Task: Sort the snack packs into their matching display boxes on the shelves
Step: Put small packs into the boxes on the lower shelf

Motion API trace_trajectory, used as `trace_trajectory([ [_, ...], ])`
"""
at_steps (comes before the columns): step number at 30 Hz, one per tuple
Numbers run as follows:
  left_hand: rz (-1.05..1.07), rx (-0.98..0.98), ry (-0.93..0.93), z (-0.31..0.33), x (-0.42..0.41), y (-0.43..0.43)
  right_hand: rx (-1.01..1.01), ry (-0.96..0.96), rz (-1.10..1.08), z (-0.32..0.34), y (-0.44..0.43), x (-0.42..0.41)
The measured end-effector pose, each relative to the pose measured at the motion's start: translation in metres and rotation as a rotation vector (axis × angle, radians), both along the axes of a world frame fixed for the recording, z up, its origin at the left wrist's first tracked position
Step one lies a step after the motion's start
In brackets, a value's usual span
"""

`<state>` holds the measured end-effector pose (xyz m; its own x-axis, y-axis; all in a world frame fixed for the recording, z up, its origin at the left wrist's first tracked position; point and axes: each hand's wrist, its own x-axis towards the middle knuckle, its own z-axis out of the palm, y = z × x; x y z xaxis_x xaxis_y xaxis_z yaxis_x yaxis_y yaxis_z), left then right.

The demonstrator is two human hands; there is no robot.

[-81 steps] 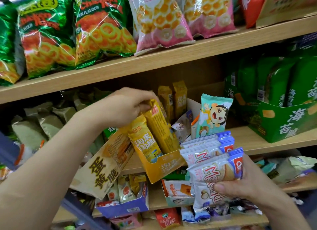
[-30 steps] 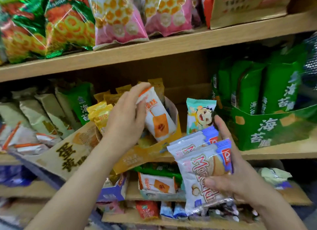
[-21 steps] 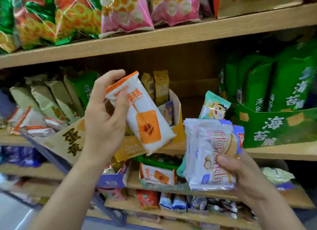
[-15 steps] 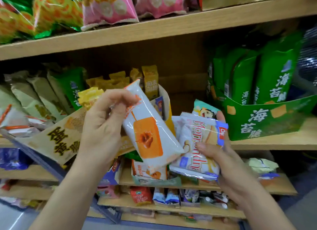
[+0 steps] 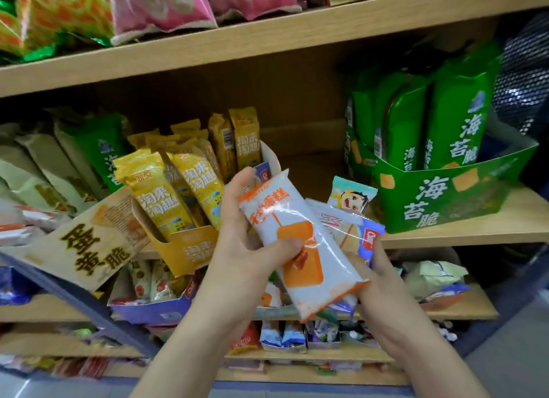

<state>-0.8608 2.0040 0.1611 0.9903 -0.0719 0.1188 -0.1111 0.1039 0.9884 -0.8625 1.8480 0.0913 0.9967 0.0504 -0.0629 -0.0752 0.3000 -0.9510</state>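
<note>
Hands meet in front of the middle shelf [image 5: 475, 228]: the left hand [image 5: 246, 249], which a second ago was lifting the white-and-orange pack [image 5: 300, 249] out of the yellow display box [image 5: 190, 249], now grips it and lays it across the blue-edged packs [image 5: 356, 234] clutched in the right hand [image 5: 386, 290]. Half a second back the pack sat just beside that stack; now it overlaps it in mid-air. The stray is out of the wrong box but, I judge, still needs its own.
</note>
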Motion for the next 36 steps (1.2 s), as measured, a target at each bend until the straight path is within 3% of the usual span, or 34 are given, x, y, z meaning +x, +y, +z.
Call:
trace_trajectory([
  [3, 0.080, -0.155, 0.007, -0.002, 0.002, 0.004, 0.056, 0.012, 0.008, 0.005, 0.001, 0.001],
  [6, 0.146, -0.178, 0.043, 0.000, 0.003, 0.015, 0.128, 0.022, 0.050, 0.002, -0.005, 0.003],
  [8, 0.178, -0.077, 0.046, 0.000, 0.002, 0.025, 0.215, 0.037, 0.065, -0.003, -0.011, 0.003],
  [12, 0.183, 0.323, -0.110, -0.017, -0.006, 0.039, 0.267, 0.006, 0.080, -0.010, -0.019, -0.004],
  [17, -0.252, 0.562, -0.082, -0.049, -0.025, 0.029, 0.081, -0.188, 0.172, -0.018, -0.015, -0.017],
  [21, -0.317, 0.305, 0.102, -0.055, -0.034, 0.019, -0.015, -0.300, 0.231, -0.016, -0.013, -0.025],
  [25, -0.362, 0.159, 0.205, -0.056, -0.033, 0.018, -0.044, -0.257, 0.301, -0.009, -0.007, -0.030],
  [32, -0.389, -0.010, 0.273, -0.053, -0.037, 0.023, -0.191, -0.217, 0.350, -0.012, 0.002, -0.034],
  [36, -0.272, -0.044, 0.257, -0.056, -0.042, 0.028, -0.115, -0.281, 0.374, -0.015, 0.011, -0.031],
])
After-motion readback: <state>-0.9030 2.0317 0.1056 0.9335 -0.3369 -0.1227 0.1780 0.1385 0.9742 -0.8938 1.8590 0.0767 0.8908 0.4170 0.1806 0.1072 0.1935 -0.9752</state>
